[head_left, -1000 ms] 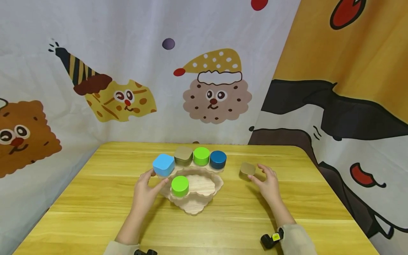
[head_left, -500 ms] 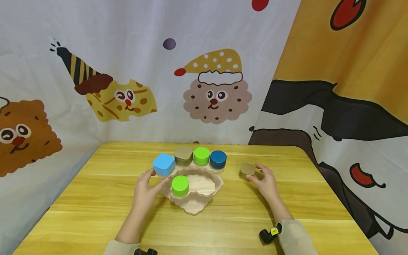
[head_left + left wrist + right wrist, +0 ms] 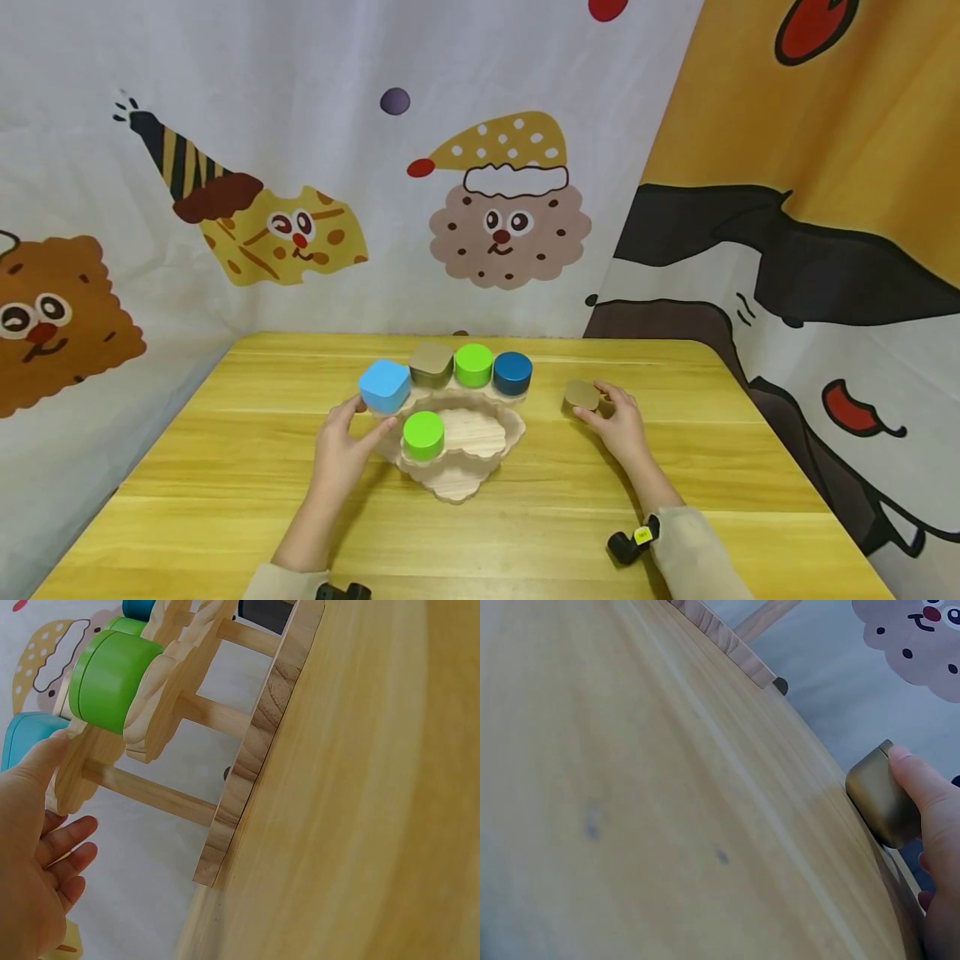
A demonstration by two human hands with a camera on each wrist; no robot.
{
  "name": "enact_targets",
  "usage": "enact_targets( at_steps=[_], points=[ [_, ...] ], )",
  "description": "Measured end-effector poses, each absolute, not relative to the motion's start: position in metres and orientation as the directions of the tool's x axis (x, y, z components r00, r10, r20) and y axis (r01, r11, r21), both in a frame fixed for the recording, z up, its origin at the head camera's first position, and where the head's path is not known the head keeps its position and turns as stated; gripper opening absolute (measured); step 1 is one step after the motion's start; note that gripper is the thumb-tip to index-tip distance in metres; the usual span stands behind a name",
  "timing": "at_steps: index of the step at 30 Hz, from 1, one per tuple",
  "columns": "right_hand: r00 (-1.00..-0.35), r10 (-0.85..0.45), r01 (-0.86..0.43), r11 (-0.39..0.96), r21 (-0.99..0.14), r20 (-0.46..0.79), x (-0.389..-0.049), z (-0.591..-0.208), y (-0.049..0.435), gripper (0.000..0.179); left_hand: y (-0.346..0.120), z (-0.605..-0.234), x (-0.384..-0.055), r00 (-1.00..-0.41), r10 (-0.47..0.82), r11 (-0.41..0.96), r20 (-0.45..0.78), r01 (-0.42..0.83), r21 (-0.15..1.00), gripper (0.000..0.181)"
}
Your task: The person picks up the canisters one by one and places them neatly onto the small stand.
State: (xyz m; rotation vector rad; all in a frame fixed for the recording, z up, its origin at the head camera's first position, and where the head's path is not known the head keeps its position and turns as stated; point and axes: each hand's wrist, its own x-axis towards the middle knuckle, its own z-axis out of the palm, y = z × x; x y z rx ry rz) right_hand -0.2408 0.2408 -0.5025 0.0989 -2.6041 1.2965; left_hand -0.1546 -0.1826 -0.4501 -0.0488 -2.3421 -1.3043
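A tiered wooden display stand (image 3: pixel 453 483) with scalloped shelves stands mid-table. My left hand (image 3: pixel 339 446) holds the left end of its raised rear shelf (image 3: pixel 79 772), thumb on top, beside a light-blue square box (image 3: pixel 385 385). Farther right, a small gold-brown lidded box (image 3: pixel 581 396) sits on the table, apart from the stand. My right hand (image 3: pixel 621 422) pinches it between thumb and fingers; the right wrist view shows the thumb on the edge of the box's lid (image 3: pixel 885 796), with the other fingers mostly hidden behind.
Another gold-brown box (image 3: pixel 431 363), a green round box (image 3: pixel 474 364) and a dark-blue round box (image 3: pixel 512 372) line the rear shelf. A second green round box (image 3: pixel 423 434) stands on a lower shelf. A cartoon-print cloth (image 3: pixel 300 125) hangs behind the wooden table (image 3: pixel 525 546).
My right hand has moved slightly left and its thumb and fingers have come together onto the gold-brown box. The left hand and the stand stay in place.
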Motion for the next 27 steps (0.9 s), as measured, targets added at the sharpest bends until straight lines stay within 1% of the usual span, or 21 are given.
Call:
enact_targets(
  at_steps=[8, 19, 27],
  points=[
    [-0.972, 0.065, -0.145, 0.592, -0.792, 0.227, -0.241, -0.501, 0.238, 0.078, -0.183, -0.451, -0.156, -0.892, -0.186, 0.555, 0.411, 0.250, 0.793, 0.060],
    [-0.953, 0.086, -0.183, 0.603, -0.777, 0.291, -0.231, -0.498, 0.238, 0.074, -0.182, -0.453, -0.156, -0.885, -0.180, 0.572, 0.429, 0.261, 0.778, 0.059],
    [-0.928, 0.101, -0.232, 0.597, -0.768, 0.360, -0.227, -0.491, 0.233, 0.064, -0.182, -0.452, -0.156, -0.884, -0.185, 0.571, 0.430, 0.260, 0.779, 0.059]
  ],
)
